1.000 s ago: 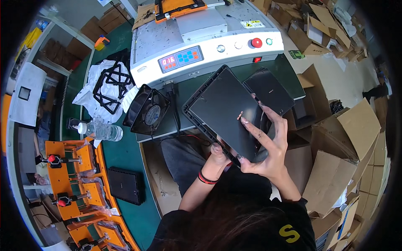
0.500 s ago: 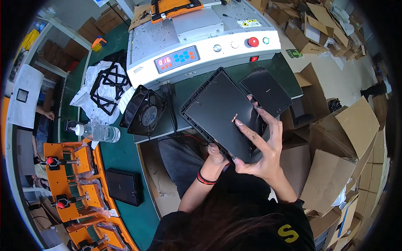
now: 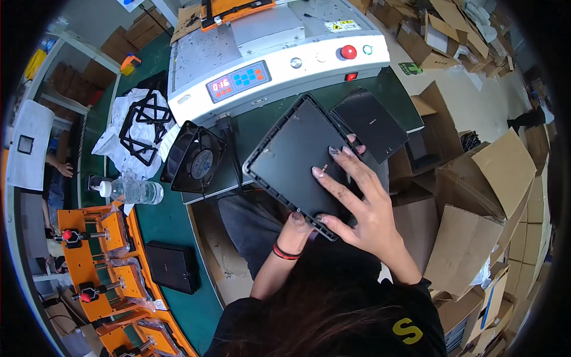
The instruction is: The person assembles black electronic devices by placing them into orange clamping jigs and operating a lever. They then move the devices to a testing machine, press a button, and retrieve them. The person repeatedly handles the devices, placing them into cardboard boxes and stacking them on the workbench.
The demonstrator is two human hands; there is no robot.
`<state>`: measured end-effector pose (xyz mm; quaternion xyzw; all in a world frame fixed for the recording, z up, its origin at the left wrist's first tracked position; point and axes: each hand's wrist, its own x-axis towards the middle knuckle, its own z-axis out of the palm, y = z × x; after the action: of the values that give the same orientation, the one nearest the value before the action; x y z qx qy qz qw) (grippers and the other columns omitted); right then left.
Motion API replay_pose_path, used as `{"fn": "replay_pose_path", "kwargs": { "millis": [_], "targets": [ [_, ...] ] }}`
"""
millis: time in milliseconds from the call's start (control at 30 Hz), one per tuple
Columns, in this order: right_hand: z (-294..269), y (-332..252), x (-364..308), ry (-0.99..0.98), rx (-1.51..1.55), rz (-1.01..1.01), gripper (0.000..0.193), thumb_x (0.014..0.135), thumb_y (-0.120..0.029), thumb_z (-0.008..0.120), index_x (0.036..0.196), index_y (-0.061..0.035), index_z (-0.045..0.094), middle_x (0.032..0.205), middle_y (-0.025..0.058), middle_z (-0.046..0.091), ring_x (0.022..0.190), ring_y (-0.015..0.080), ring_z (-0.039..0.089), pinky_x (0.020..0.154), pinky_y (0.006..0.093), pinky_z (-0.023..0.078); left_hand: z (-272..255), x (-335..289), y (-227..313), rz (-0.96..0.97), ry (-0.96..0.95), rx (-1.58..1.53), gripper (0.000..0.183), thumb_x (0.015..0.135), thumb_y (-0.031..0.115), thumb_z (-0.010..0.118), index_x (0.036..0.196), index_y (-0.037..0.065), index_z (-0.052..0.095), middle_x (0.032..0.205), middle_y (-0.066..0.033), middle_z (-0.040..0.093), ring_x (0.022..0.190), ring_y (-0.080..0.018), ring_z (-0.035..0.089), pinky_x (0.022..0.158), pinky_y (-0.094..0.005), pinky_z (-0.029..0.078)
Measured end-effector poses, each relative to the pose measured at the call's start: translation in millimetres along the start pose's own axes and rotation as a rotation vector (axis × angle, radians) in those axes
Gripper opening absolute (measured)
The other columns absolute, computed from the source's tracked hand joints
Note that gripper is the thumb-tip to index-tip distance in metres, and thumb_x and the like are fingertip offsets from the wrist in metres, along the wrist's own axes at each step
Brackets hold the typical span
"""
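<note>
A black rectangular plastic housing (image 3: 291, 146) with a raised, notched rim is tilted in front of me, its inner face upward. My left hand (image 3: 296, 229) grips it from beneath, thumb at the near edge, and fingertips show past the far right edge. Over the housing my right hand (image 3: 363, 199) has its fingers spread, the tips resting on or close to the flat surface. One fingertip sits beside a small copper-coloured piece (image 3: 324, 168) on that surface. Behind the housing lies another black flat housing (image 3: 372, 125) on the table.
A white machine (image 3: 279, 65) with a lit control panel stands ahead. To the left are a black fan (image 3: 196, 160), a water bottle (image 3: 134, 190), black frames (image 3: 143, 128) and orange clamp fixtures (image 3: 89, 262). Cardboard boxes (image 3: 476, 238) crowd the right. Another person's hand (image 3: 64, 169) shows far left.
The view has shifted slightly. The housing is tilted a little differently, and my right fingers have come down closer together over its surface, one still near the copper-coloured piece.
</note>
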<state>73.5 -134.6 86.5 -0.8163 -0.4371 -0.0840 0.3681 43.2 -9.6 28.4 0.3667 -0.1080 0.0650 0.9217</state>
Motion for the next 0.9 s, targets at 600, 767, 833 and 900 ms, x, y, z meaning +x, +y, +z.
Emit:
{"fn": "replay_pose_path", "kwargs": {
  "millis": [600,767,833,900],
  "targets": [
    [55.5,-65.4,62.7,-0.292,0.491,-0.638,0.056,0.077,-0.036,0.069,0.130,-0.0217,0.056,0.136,0.0137,0.048,0.123,0.0335,0.050,0.093,0.0396,0.048,36.4,-94.6,91.9,0.492,0.484,0.510,0.120,0.063,0.081,0.059,0.148,0.007,0.016,0.147,-0.0213,0.028,0.134,-0.0412,0.030,0.110,-0.0548,0.028],
    [65.9,-94.6,77.3,-0.563,1.154,-0.577,0.031,0.087,0.002,0.049,0.115,0.0035,0.060,0.123,0.0166,0.060,0.117,0.0267,0.057,0.096,0.0333,0.043,54.4,-171.0,93.2,0.918,0.657,0.123,0.122,0.063,0.084,0.054,0.147,0.004,0.017,0.147,-0.0239,0.027,0.135,-0.0397,0.029,0.110,-0.0572,0.024],
    [71.3,-110.8,65.5,-0.546,1.355,-0.456,0.028,0.085,0.003,0.051,0.111,0.0036,0.060,0.118,0.0187,0.060,0.112,0.0281,0.058,0.095,0.0332,0.044,71.6,-188.2,95.9,1.048,0.590,0.138,0.122,0.062,0.085,0.053,0.148,0.007,0.015,0.147,-0.0225,0.027,0.135,-0.0395,0.030,0.111,-0.0615,0.019],
    [68.1,-130.7,56.7,-0.466,1.235,-0.555,0.034,0.081,0.004,0.053,0.114,-0.0001,0.061,0.105,0.0170,0.061,0.097,0.0267,0.060,0.086,0.0333,0.047,83.6,-205.6,94.5,1.201,0.686,0.104,0.123,0.062,0.088,0.048,0.149,0.008,0.011,0.147,-0.0255,0.024,0.133,-0.0488,0.026,0.110,-0.0623,0.018]
  ]
}}
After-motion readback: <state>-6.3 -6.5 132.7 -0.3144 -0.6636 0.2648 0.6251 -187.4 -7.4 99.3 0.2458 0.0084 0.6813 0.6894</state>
